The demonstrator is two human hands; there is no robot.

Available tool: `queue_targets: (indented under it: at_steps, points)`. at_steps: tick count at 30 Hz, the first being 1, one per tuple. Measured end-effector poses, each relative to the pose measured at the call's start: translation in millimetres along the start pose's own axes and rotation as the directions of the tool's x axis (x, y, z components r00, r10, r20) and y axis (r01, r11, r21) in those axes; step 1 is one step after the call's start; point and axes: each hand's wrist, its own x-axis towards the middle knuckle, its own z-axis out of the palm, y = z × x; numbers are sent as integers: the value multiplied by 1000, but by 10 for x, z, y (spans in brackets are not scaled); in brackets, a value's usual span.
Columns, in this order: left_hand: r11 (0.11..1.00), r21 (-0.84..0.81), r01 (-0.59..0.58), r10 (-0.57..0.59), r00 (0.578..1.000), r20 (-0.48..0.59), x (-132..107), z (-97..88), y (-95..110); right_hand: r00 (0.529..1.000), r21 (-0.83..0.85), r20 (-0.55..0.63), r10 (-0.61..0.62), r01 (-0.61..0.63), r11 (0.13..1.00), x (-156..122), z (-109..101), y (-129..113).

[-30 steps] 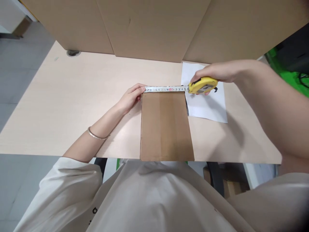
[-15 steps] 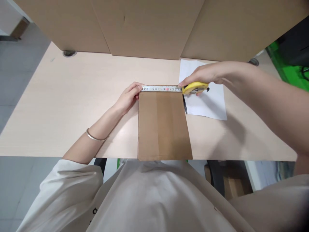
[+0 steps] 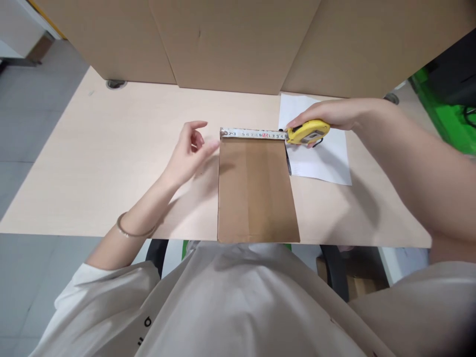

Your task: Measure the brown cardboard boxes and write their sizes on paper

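Note:
A brown cardboard box (image 3: 256, 193) lies on the table with its near end at the table's front edge. Across its far edge stretches the metal blade of a yellow tape measure (image 3: 310, 132), from the left corner to the right one. The tape measure's case is gripped in my right hand (image 3: 316, 115), just beyond the box's far right corner. My left hand (image 3: 191, 153) is off the blade, left of the box's far left corner, fingers apart and partly curled, holding nothing.
A white sheet of paper (image 3: 323, 163) lies on the table (image 3: 111, 163) under my right hand. A dark thin object, perhaps a pen (image 3: 288, 163), shows beside the box. Tall cardboard panels (image 3: 230, 44) stand along the back.
My left hand has let go of the blade's end and moved left, its fingers opening. The right hand still holds the tape measure, its case now tilted slightly.

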Motion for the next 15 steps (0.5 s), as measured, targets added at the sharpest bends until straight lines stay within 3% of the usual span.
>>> queue_targets:
  at_steps: [2, 6, 8, 11, 15]
  points:
    - [985, 99, -140, 133, 988, 72, -381, -65, 85, 1000, 109, -11, -4, 5, 994, 0, 27, 27]
    - [889, 232, -394, 308, 891, 332, -1165, 11, 75, 993, 325, 43, -110, 90, 942, 113, 74, 84]
    - [857, 266, -441, 350, 878, 326, -1407, 57, -2, 991, 372, 64, -117, 85, 925, 160, 81, 115]
    - [889, 299, -348, 281, 928, 244, -1549, 23, -105, 993, 370, 67, -100, 68, 927, 151, 83, 178]
    - [949, 306, -69, 20, 987, 162, -1554, -84, -157, 992, 410, -1, -130, 119, 904, 3, 139, 283]
